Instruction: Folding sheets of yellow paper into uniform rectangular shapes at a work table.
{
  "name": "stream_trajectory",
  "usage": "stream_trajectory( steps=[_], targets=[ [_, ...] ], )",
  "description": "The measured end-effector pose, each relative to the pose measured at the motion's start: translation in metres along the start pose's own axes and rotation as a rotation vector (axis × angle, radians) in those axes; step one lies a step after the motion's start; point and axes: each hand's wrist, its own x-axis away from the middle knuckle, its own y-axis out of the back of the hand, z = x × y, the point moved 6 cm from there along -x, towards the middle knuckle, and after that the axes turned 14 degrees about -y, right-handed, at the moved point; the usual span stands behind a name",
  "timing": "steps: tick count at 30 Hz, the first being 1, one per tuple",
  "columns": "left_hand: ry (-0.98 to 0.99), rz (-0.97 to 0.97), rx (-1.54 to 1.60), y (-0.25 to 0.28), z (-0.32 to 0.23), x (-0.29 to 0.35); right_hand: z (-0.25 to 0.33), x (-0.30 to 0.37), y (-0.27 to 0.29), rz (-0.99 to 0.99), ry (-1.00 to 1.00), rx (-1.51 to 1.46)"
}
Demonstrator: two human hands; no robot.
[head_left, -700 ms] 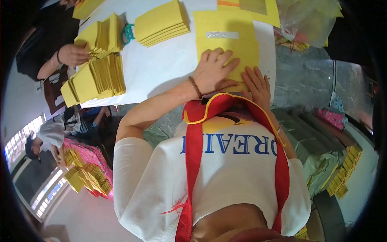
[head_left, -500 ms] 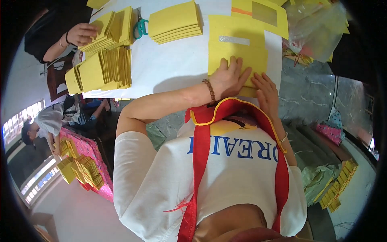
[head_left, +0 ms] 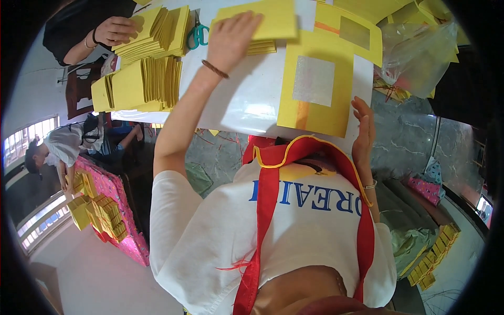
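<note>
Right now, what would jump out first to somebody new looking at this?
Probably the bright red apron strap over the white shirt, low in the middle. Above it, a yellow sheet with a pale window lies on the white table, with the right hand just beside its right edge. Near the top, the left hand is on a folded yellow piece, right of teal-handled scissors.

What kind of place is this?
Probably a small handwork shop: stacks of folded yellow sheets on a white table, teal-handled scissors among them, and another person at a pink-covered table with yellow bundles.
</note>
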Motion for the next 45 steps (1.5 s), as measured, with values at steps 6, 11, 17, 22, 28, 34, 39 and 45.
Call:
stream_trajectory(
  steps=[6, 11, 17, 22, 28, 34, 39, 45],
  targets=[
    [0.066, 0.225, 0.028, -0.072, 0.034, 0.051, -0.007, -0.003, -0.008, 0.037, 0.048, 0.133],
    [0.079, 0.270, 0.099, -0.081, 0.037, 0.049, -0.008, -0.008, -0.009, 0.051, -0.044, 0.073],
    [0.128, 0.391, 0.219, -0.090, 0.017, 0.062, -0.013, -0.003, -0.010, 0.031, -0.011, 0.119],
    [0.200, 0.345, 0.224, -0.083, 0.004, 0.069, -0.012, -0.006, -0.011, 0.051, 0.043, 0.157],
    [0.131, 0.417, 0.304, -0.075, 0.017, 0.058, -0.005, -0.013, -0.016, 0.046, 0.149, 0.252],
    [0.103, 0.426, 0.239, -0.079, 0.030, 0.057, -0.003, -0.010, -0.017, 0.023, 0.240, 0.411],
    [0.119, 0.369, 0.258, -0.048, 0.020, 0.040, -0.010, -0.011, -0.016, 0.035, 0.258, 0.473],
    [-0.054, 0.137, 0.631, 0.001, -0.080, 0.015, -0.015, -0.010, -0.018, 0.063, 0.271, 0.442]
  ],
)
